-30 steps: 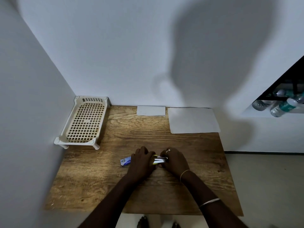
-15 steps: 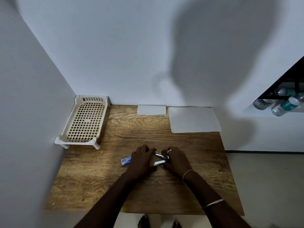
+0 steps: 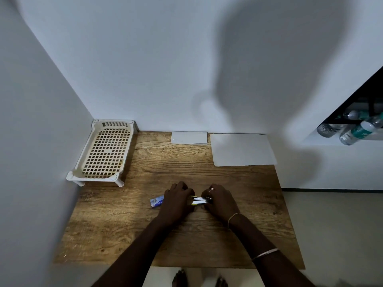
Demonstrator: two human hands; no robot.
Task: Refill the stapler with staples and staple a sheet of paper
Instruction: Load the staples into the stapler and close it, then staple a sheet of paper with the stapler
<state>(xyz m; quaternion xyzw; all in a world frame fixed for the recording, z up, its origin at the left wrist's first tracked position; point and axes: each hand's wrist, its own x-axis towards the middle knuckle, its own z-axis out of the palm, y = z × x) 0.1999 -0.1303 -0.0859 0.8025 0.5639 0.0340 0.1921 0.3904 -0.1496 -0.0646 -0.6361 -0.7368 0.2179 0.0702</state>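
A small yellow stapler (image 3: 199, 200) with a metal top lies on the wooden table (image 3: 178, 241), held between both hands. My left hand (image 3: 177, 200) grips its left end and my right hand (image 3: 221, 200) grips its right end. Only the stapler's middle shows between the fingers. A small blue staple box (image 3: 156, 201) lies just left of my left hand, partly hidden by it. A white sheet of paper (image 3: 242, 149) lies flat at the table's back right.
A cream plastic rack (image 3: 104, 153) stands in the back left corner against the walls. A smaller white card (image 3: 189, 137) lies against the back wall. Water bottles (image 3: 352, 129) lie on a shelf at right. My feet show below the table's front edge.
The stapler's two parts, spread apart half a second ago, now lie closer together between my hands. Both hands stay in the same spot.
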